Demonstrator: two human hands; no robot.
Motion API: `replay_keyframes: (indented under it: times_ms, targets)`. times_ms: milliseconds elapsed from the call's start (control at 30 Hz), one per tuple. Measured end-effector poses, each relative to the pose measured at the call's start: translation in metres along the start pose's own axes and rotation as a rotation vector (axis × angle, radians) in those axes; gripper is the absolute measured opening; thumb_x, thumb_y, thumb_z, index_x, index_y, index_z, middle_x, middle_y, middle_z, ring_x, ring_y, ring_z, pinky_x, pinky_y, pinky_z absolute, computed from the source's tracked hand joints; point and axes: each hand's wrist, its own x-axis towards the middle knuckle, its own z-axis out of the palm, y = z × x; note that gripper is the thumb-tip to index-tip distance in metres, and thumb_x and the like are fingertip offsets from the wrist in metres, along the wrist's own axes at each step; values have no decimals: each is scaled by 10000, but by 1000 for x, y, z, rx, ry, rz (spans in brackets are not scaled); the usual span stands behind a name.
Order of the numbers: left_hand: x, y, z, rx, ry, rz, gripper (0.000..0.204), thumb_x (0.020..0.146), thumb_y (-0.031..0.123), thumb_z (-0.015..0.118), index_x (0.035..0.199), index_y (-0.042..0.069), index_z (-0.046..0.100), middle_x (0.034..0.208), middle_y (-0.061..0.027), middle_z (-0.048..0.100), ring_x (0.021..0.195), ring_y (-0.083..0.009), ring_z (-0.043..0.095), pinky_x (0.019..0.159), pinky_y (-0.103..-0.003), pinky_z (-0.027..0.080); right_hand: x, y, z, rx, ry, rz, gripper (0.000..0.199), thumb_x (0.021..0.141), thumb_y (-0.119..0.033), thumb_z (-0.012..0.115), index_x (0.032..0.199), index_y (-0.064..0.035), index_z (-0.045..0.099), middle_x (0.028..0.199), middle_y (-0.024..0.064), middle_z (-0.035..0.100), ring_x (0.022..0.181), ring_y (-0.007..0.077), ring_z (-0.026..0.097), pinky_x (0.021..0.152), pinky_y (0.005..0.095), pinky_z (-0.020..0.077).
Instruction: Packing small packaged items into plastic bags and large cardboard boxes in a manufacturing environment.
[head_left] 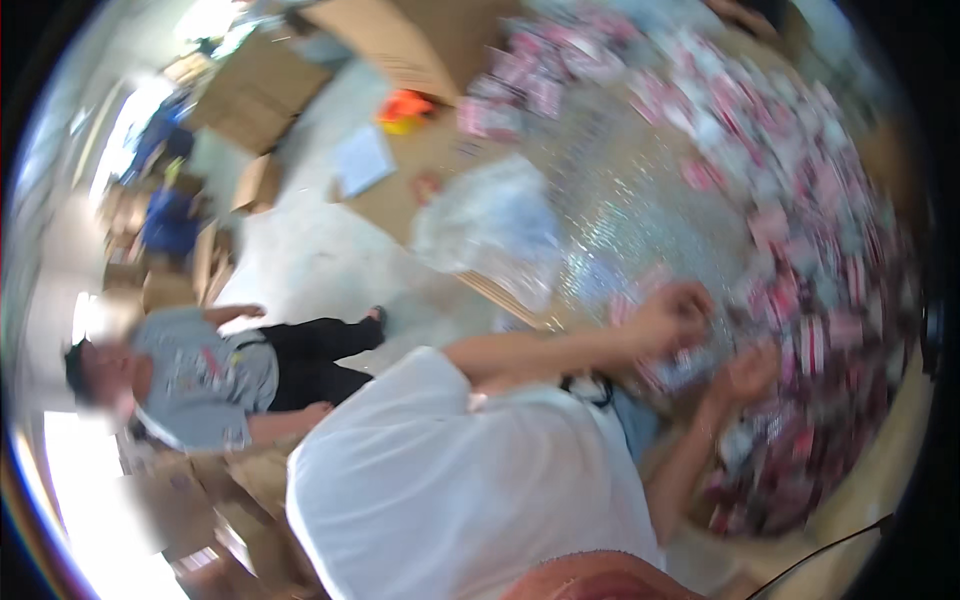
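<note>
Honestly, what I'd worry about is the small pink-and-white packet (pixel 678 372) down by the near edge of the cardboard-covered bench (pixel 390 212), just under the worker's left hand (pixel 672 320): so close to the body, it could slip off if a grip proved loose, and its filmy wrapping looks slick to me. The loose heap of similar packets (pixel 800 250) crowding the right edge might slide too, should a sleeve or elbow catch it, and the crumpled clear plastic bag (pixel 495 225) at the left edge could be dragged down by the left forearm. As for the pose, the left arm reaches across almost straight, its hand bent over with the fingers curled inward; whether they're closed on the packet I can't tell through the blur. The right hand (pixel 748 375) comes up from below, elbow bent, beside the heap, its fingers half curled and pointing upward, and I can't make out anything held there either. The two hands face one another, near but apart, with a shiny clear sheet (pixel 650 225) spread beyond them.
</note>
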Motion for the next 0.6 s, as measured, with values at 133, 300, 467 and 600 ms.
replay_keyframes:
  times_ms: [133, 300, 467, 600]
  targets:
    - [18, 21, -2, 81, -118, 316, 185, 813, -24, 675, 987, 9, 619, 833, -77, 678, 733, -133, 661, 625, -273, 520, 36, -40, -16, 119, -23, 237, 217, 1021, -101, 565, 1035, 93, 660, 971, 257, 684, 845, 404, 659, 750, 455, 535]
    - [42, 123, -13, 98, -12, 457, 174, 794, -39, 679, 953, 0, 621, 814, -73, 681, 711, -136, 652, 640, -274, 528, 36, -68, -17, 344, 7, 214, 237, 1027, -104, 556, 1026, 114, 649, 969, 264, 666, 875, 404, 640, 775, 453, 521]
    - [98, 190, -29, 183, 137, 715, 160, 827, -13, 664, 980, -8, 620, 831, -72, 676, 700, -153, 648, 630, -289, 521, -26, -62, -76, 352, -323, 378, 249, 1026, -134, 534, 995, 95, 625, 912, 245, 629, 806, 412, 575, 788, 467, 479]
    - [161, 209, -77, 375, 318, 737, 168, 855, -11, 645, 1023, -21, 630, 821, -83, 662, 672, -166, 626, 615, -295, 519, -108, -54, -134, 225, -462, 527, 221, 996, -138, 541, 972, 61, 634, 923, 242, 628, 841, 417, 589, 765, 467, 469]
